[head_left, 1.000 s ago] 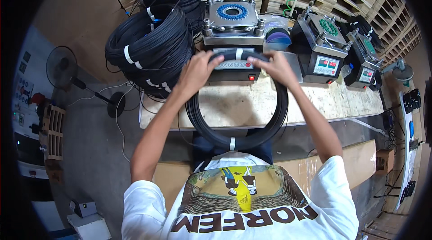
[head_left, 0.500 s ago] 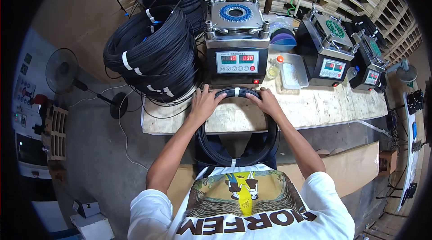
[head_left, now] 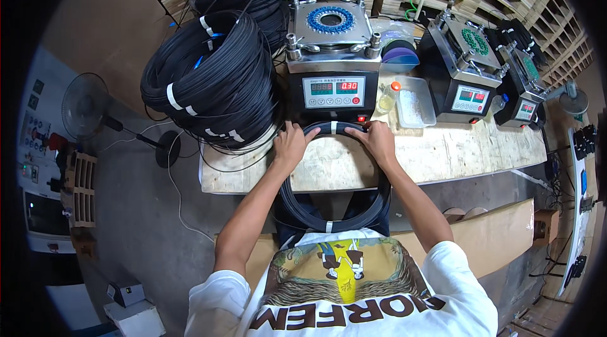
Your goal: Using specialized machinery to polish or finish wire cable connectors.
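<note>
A round coil of black cable (head_left: 359, 219), bound with white tape at its far and near sides, rests partly on the wooden table and reaches back over my lap. My left hand (head_left: 291, 146) is closed around its far left part, thumb toward the taped spot. On the far right part my right hand (head_left: 378, 141) grips the same coil, thumb on top. Just beyond the hands stands a black and steel machine (head_left: 333, 62) with a lit display and a ring of blue-topped connectors (head_left: 312, 19) on its top plate. The fingers' undersides are hidden.
A tall stack of black cable coils (head_left: 212, 84) stands to the left on the table (head_left: 442, 157). Right of the machine are a bottle with an orange cap (head_left: 386, 100) and a clear plastic tub (head_left: 415, 104). Two similar machines (head_left: 460, 74) stand farther right. A fan (head_left: 85, 106) is at left.
The left readout on the machine has changed, and the view has shifted slightly. Both hands keep their hold on the coil with little movement.
</note>
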Available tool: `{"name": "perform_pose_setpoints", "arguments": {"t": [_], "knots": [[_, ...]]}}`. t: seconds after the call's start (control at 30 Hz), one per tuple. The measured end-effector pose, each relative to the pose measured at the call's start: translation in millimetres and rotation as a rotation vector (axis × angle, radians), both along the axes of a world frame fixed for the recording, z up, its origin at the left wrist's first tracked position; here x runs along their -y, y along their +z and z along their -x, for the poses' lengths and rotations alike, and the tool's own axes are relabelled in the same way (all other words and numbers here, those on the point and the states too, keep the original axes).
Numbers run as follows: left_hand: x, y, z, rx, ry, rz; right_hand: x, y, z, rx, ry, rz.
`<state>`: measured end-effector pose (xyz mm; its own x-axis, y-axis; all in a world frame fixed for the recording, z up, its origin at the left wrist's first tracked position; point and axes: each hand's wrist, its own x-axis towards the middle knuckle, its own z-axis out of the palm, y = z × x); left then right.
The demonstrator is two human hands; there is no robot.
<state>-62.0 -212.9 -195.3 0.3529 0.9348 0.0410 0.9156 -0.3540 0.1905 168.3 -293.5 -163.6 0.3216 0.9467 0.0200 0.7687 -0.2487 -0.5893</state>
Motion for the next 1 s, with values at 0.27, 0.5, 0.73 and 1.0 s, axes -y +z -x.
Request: {"name": "perform_pose_setpoints", "arguments": {"t": [0.27,0.5,0.73,1.0], "knots": [[-3.7,21.8,9.5,0.037,-0.115,0.125,8.0,-23.6,-23.1,0.0,0.105,-0.115],[11.2,79.9,27.8,0.152,-0.237,0.106,27.6,-3.8,-40.9,-0.081,0.207,-0.311],[-44.0,210.7,-6.3,0.656,-0.426,-0.413,-59.1,125.3,-71.7,-0.248,0.103,-0.642],[-155.8,202.2,-49.3,0.496,-0.204,0.173,-237.1,131.0,-123.7,-0.176,0.077,-0.256]]}}
